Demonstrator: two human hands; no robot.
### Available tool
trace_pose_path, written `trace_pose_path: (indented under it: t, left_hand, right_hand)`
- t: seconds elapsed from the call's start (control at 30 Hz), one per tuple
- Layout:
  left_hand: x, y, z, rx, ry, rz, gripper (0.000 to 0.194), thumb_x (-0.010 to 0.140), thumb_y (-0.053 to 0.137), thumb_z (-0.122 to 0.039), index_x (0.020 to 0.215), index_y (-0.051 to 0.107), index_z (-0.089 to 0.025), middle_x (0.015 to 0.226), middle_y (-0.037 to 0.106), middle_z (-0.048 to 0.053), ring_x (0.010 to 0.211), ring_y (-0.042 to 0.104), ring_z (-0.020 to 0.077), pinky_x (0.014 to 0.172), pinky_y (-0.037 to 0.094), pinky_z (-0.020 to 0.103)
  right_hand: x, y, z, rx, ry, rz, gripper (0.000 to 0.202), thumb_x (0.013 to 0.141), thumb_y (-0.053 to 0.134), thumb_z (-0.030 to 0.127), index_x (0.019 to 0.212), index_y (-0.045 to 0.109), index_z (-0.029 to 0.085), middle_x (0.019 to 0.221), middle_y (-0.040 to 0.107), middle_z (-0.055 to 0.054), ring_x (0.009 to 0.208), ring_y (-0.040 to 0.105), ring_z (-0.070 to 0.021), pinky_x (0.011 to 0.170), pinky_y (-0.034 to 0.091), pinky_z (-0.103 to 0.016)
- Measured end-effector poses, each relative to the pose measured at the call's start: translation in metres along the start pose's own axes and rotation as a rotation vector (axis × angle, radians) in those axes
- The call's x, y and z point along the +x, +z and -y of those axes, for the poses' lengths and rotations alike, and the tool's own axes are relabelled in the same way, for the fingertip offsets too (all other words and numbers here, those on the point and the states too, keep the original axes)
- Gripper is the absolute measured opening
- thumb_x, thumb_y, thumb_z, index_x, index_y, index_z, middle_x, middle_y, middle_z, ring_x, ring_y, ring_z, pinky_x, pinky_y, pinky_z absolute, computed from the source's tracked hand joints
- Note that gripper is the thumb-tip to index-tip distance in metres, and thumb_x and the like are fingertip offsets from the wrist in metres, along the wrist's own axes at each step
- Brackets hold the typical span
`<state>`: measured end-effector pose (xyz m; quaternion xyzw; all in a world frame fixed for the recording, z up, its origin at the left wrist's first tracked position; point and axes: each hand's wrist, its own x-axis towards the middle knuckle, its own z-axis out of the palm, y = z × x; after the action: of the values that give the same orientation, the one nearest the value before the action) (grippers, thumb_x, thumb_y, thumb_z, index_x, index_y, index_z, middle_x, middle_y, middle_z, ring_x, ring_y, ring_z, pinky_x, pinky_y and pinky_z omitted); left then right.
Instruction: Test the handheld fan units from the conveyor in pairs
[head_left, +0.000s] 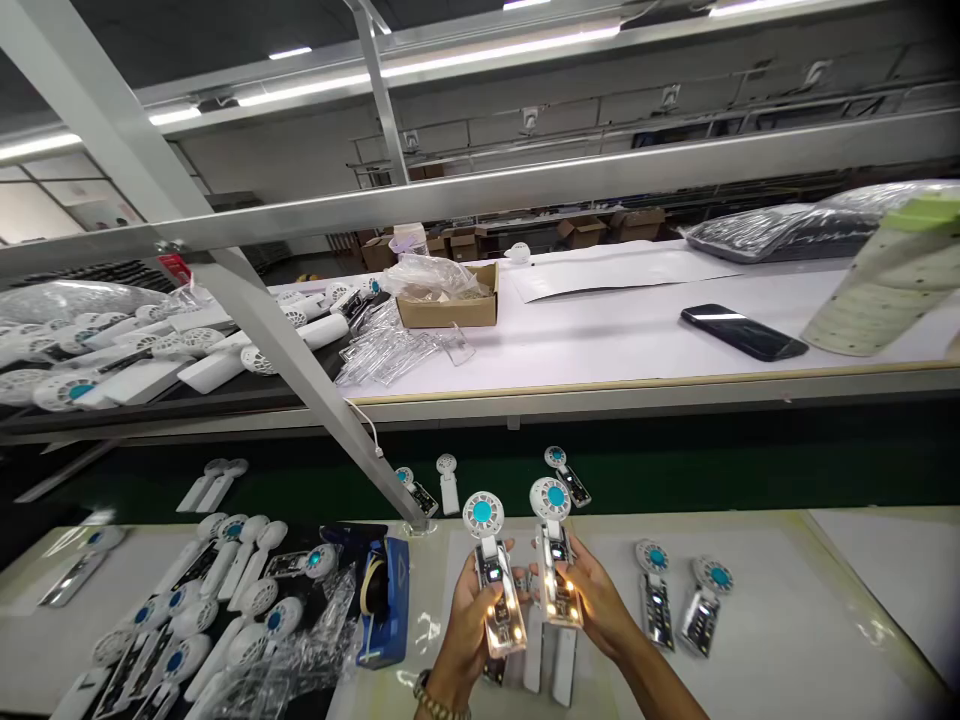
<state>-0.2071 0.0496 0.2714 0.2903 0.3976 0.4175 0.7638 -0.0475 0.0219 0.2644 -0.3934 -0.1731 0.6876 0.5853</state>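
My left hand (468, 612) is closed around a small handheld fan (493, 590) with a white round head, a blue centre and a clear handle showing its circuit board. My right hand (595, 598) grips a second handheld fan (553, 560) of the same kind, its thumb on the handle. Yellowish lights glow near the lower end of both handles. Below the hands, several white fan handles (564, 665) lie on the table, partly hidden. Two more clear-handled fans (656, 595) rest to the right of my right hand.
A blue tape dispenser (388, 605) stands left of my hands, beside a pile of fans (187, 640) and clear plastic pieces. Several fans lie on the green belt (495, 480) ahead. The shelf above carries a cardboard box (450, 312), a phone (742, 332) and a slanted metal post (300, 375).
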Motion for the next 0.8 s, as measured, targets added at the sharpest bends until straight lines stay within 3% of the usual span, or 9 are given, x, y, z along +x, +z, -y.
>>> trace_pose_path:
  t: [0.2,0.4,0.53,0.8]
  left_hand:
    - [-0.009,0.004,-0.007,-0.052,0.009,-0.028,0.048,0.069,0.064,-0.024,0.114,0.048,-0.018,0.085,0.065,0.007,0.068,0.063,0.0189,0.063,0.05,0.031]
    - [-0.009,0.0,-0.008,-0.061,0.013,-0.018,0.048,0.07,0.064,-0.027,0.115,0.049,-0.02,0.085,0.065,0.007,0.074,0.063,0.0217,0.07,0.049,0.036]
    - [-0.003,-0.006,-0.004,-0.075,0.035,0.009,0.056,0.066,0.067,-0.027,0.118,0.046,-0.018,0.08,0.064,0.005,0.064,0.062,0.0173,0.062,0.049,0.03]
    - [-0.001,-0.009,-0.006,-0.099,0.038,0.017,0.064,0.063,0.07,-0.026,0.12,0.042,-0.016,0.084,0.063,0.007,0.066,0.061,0.0169,0.064,0.05,0.031]
  right_hand:
    - [-0.003,0.009,-0.004,-0.001,0.031,0.036,0.075,0.068,0.067,0.037,0.132,0.031,0.023,0.1,0.068,-0.009,0.09,0.063,-0.0261,0.077,0.048,-0.04]
    - [0.0,0.016,-0.006,-0.014,0.008,0.054,0.064,0.069,0.067,0.036,0.126,0.041,0.024,0.11,0.063,-0.01,0.097,0.06,-0.0275,0.086,0.045,-0.045]
    - [0.006,0.014,-0.013,-0.044,0.004,0.051,0.072,0.067,0.067,0.038,0.13,0.034,0.023,0.109,0.064,-0.01,0.093,0.062,-0.0273,0.081,0.047,-0.043]
    - [0.009,0.015,-0.014,-0.009,0.015,0.11,0.076,0.067,0.067,0.035,0.132,0.03,0.023,0.11,0.063,-0.01,0.095,0.061,-0.0273,0.079,0.049,-0.041]
